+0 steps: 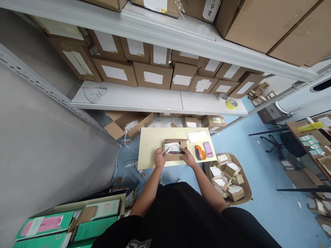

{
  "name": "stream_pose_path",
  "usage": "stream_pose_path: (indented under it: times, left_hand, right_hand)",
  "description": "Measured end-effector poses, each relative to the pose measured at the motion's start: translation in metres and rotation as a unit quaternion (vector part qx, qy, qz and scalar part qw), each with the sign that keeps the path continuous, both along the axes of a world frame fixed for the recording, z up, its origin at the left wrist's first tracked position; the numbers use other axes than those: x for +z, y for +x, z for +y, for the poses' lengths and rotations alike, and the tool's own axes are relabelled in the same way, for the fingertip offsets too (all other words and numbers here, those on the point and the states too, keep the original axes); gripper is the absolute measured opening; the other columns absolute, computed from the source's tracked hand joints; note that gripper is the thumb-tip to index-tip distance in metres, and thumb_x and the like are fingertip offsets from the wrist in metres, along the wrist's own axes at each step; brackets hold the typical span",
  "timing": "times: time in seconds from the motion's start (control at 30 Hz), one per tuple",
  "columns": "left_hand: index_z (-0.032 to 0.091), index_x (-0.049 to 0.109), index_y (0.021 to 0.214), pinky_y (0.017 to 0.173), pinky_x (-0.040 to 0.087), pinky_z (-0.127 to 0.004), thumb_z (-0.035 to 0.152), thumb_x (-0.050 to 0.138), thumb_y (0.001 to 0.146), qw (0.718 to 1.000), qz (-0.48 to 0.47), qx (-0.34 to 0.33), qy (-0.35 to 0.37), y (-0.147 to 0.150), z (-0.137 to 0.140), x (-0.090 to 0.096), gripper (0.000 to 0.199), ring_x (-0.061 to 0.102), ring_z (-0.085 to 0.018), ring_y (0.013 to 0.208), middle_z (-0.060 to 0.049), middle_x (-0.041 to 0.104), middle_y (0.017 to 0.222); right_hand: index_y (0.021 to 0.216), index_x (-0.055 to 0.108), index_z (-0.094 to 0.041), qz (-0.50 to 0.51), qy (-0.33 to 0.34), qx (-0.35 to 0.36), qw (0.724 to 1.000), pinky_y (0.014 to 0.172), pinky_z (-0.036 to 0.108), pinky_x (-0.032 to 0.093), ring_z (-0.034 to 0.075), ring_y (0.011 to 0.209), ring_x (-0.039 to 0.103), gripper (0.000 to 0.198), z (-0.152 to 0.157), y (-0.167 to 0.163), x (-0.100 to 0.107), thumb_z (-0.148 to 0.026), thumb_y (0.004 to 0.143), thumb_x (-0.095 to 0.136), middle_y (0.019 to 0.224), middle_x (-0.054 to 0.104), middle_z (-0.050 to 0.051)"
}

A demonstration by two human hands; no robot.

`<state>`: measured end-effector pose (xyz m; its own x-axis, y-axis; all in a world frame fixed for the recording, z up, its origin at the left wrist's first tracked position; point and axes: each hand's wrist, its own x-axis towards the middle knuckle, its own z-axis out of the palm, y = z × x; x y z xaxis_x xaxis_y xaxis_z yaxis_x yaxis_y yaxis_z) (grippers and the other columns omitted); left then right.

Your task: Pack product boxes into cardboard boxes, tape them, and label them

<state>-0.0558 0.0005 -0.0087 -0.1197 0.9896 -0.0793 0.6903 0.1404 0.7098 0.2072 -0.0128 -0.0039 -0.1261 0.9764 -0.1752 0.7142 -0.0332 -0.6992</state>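
A small open cardboard box (173, 157) lies on the pale yellow table (148, 144) in front of me. Inside it are white items (173, 147), partly hidden, whose kind I cannot make out. My left hand (160, 158) grips the box's left end, its thumb near the white items. At the right end, my right hand (189, 157) has its fingers on the edge by a raised brown flap (183, 144). An orange tape dispenser (200, 153) stands right of the box, beside a purple pack (208, 149). White papers (197, 136) lie behind them.
A large carton (247, 187) of small packed boxes stands on the floor at right. Shelves ahead hold labelled boxes (153, 76) and tape rolls (231, 104). Beneath, an open carton (117, 125) sits left. Green boxes (95, 228) fill the lower left, near a grey wall (51, 148).
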Motion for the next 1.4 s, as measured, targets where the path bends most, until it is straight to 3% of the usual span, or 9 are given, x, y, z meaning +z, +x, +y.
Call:
stream_pose_path:
  times: [0.2,0.37,0.5,0.63,0.87,1.1,1.2,1.3,1.4]
  left_hand:
    - [0.020,0.080,0.088,0.118,0.039,-0.052,0.014,0.060,0.090,0.996,0.002,-0.084,-0.004,0.014,0.023,0.004,0.021,0.041,-0.037,0.143,-0.008,0.045,0.161]
    - [0.023,0.073,0.125,0.121,0.037,-0.048,0.012,0.057,0.089,0.998,-0.035,-0.045,0.008,0.008,0.032,-0.004,0.042,0.043,-0.031,0.146,-0.009,0.047,0.160]
    - [0.018,0.057,0.145,0.106,0.050,-0.041,0.017,0.053,0.091,0.991,-0.100,0.022,-0.084,-0.016,0.019,-0.015,0.054,0.066,-0.027,0.120,-0.014,0.071,0.130]
    - [0.014,0.044,0.155,0.085,0.056,-0.034,0.014,0.055,0.085,0.957,-0.213,-0.024,-0.197,-0.031,-0.001,-0.022,0.071,0.074,-0.023,0.088,-0.006,0.079,0.092]
    - [0.018,0.041,0.157,0.086,0.058,-0.035,0.015,0.061,0.080,0.926,-0.338,-0.049,-0.159,-0.028,0.000,-0.009,0.079,0.075,-0.021,0.091,-0.006,0.079,0.095]
    - [0.021,0.043,0.155,0.092,0.058,-0.035,0.019,0.068,0.083,0.975,-0.194,-0.049,-0.092,-0.017,0.020,0.016,0.076,0.072,-0.019,0.089,-0.005,0.073,0.107]
    - [0.025,0.045,0.155,0.104,0.053,-0.039,0.015,0.069,0.081,0.996,-0.067,-0.053,-0.012,-0.009,0.038,0.030,0.078,0.065,-0.027,0.118,-0.011,0.062,0.138]
    - [0.026,0.041,0.158,0.117,0.041,-0.042,0.009,0.071,0.077,0.992,0.010,-0.118,0.039,-0.002,0.064,0.040,0.088,0.043,-0.032,0.145,-0.011,0.042,0.162]
    - [0.024,0.043,0.158,0.119,0.037,-0.043,0.008,0.070,0.076,0.976,0.043,-0.212,0.031,0.002,0.083,0.042,0.087,0.041,-0.033,0.146,-0.011,0.053,0.154]
  right_hand:
    - [0.147,0.056,-0.024,0.002,0.008,-0.030,1.000,0.125,0.054,0.032,0.029,0.150,0.041,0.064,-0.036,0.011,0.004,-0.031,0.084,0.063,0.155,0.053,0.010]
    - [0.147,0.055,-0.024,0.006,-0.005,-0.067,0.998,0.122,0.054,0.037,0.030,0.148,0.045,0.065,-0.064,0.018,0.007,-0.030,0.083,0.063,0.155,0.052,0.011]
    - [0.147,0.054,-0.023,0.031,-0.036,-0.130,0.990,0.109,0.054,0.049,0.036,0.137,0.055,0.063,-0.072,0.021,-0.002,-0.034,0.085,0.062,0.148,0.059,0.013]
    - [0.151,0.048,-0.025,0.099,-0.077,-0.172,0.977,0.098,0.055,0.055,0.033,0.119,0.068,0.074,-0.067,0.015,-0.014,-0.035,0.079,0.062,0.131,0.069,0.013]
    - [0.155,0.042,-0.021,0.144,0.001,-0.190,0.971,0.097,0.046,0.057,0.023,0.105,0.071,0.074,-0.045,0.009,-0.003,-0.028,0.082,0.050,0.109,0.074,0.009]
    - [0.153,0.046,-0.021,0.060,0.024,-0.140,0.988,0.105,0.048,0.054,0.028,0.125,0.063,0.070,-0.010,-0.008,0.002,-0.027,0.084,0.055,0.135,0.066,0.012]
    - [0.144,0.058,-0.021,-0.019,0.025,-0.088,0.996,0.117,0.050,0.044,0.030,0.137,0.054,0.064,-0.006,-0.017,-0.004,-0.020,0.080,0.058,0.143,0.062,0.012]
    - [0.147,0.055,-0.021,-0.049,0.004,-0.074,0.996,0.122,0.052,0.037,0.031,0.147,0.044,0.068,-0.014,-0.021,-0.012,-0.016,0.079,0.059,0.154,0.053,0.012]
    - [0.152,0.049,-0.020,-0.049,-0.029,-0.052,0.997,0.125,0.054,0.033,0.031,0.156,0.029,0.078,-0.025,-0.021,-0.020,-0.012,0.076,0.062,0.166,0.037,0.013]
